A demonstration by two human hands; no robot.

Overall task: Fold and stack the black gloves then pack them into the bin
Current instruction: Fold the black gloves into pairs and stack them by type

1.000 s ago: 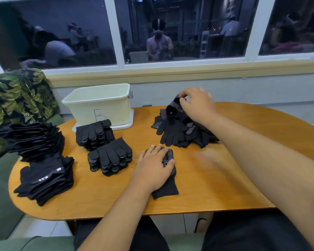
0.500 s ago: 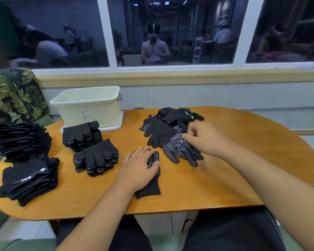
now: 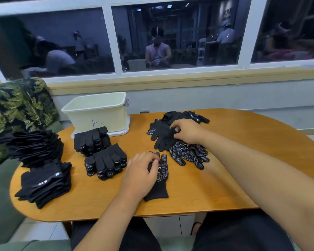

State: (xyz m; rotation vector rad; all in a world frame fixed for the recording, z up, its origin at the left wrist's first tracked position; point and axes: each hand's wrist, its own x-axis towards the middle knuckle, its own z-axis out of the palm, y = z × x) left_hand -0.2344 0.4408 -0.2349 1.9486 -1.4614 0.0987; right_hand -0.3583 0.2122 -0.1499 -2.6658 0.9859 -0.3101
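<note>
Wooden table: cream bin sits on it
Left hand: fingers curled, pinching a flat dotted glove, in front of the bin and a bit right
Right hand: pinching the top glove of the loose pile, right of the bin
Folded stacks: two, just in front of the bin
Bigger stacks: front-left of the bin

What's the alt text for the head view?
A person's left hand holds a dotted glove on a wooden table; the right hand pinches a plain glove atop a loose pile. Folded stacks and a cream bin sit left.
</note>
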